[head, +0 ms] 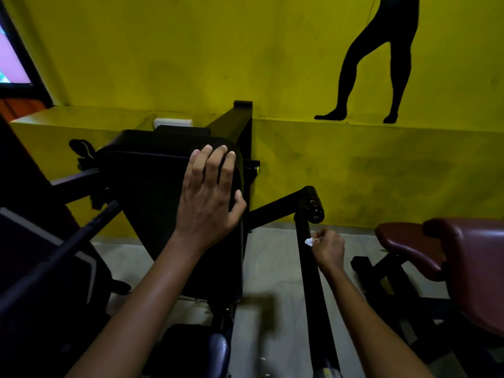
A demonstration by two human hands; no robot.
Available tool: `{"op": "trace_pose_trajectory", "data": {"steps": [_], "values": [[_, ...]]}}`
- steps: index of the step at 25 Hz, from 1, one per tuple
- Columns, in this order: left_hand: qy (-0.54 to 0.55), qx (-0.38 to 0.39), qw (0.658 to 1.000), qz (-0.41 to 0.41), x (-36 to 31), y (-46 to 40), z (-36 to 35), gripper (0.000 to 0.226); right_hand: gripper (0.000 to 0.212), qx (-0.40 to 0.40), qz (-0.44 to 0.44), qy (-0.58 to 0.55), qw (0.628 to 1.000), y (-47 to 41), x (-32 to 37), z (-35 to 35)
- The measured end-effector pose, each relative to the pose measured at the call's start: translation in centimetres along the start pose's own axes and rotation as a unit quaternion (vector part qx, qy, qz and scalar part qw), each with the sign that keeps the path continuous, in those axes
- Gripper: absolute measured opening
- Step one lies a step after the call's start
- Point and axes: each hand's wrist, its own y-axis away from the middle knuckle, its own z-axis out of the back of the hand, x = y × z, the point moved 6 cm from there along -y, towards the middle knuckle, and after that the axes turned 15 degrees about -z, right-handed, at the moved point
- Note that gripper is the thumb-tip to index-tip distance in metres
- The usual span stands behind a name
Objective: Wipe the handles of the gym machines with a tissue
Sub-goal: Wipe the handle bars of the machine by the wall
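Observation:
A black gym machine stands in front of me with a black padded backrest (152, 186). My left hand (210, 197) rests flat on the pad's right upper corner, fingers straight and thumb hooked over its edge. A long black handle bar (309, 271) runs from the bottom of the view up to a capped black end (313, 204). My right hand (328, 248) pinches a small white tissue (309, 242) against the right side of that bar, just below the capped end.
A maroon padded bench (447, 252) on a black frame stands at the right. Another black machine arm (54, 266) crosses the lower left. A yellow wall with a low ledge (354, 124) is behind, and grey floor (272, 268) lies between the machines.

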Motion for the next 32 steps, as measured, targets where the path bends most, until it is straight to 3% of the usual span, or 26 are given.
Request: {"op": "trace_pose_trajectory", "data": {"steps": [11,20,25,29,32], "values": [[-0.005,-0.039,0.999,-0.003,0.3,0.0,-0.5,0.063,0.007,-0.029,0.006,0.015,0.999,-5.7,2.4,-2.7],[-0.004,-0.067,0.998,0.001,0.6,-0.1,-0.9,0.064,0.009,-0.093,-0.027,-0.079,0.992,-7.3,1.4,-3.2],[-0.01,-0.071,0.997,0.003,0.5,-0.2,-0.9,0.064,0.022,-0.017,-0.08,-0.088,0.993,-8.4,0.2,-4.2],[-0.009,-0.066,0.998,0.004,0.5,-0.1,-0.9,0.064,0.01,0.016,-0.121,-0.146,0.982,-8.2,-0.9,-4.4],[-0.013,-0.065,0.998,0.001,0.6,-0.1,-0.8,0.064,0.005,0.091,-0.197,-0.242,0.946,-8.0,-2.5,-5.8]]}}
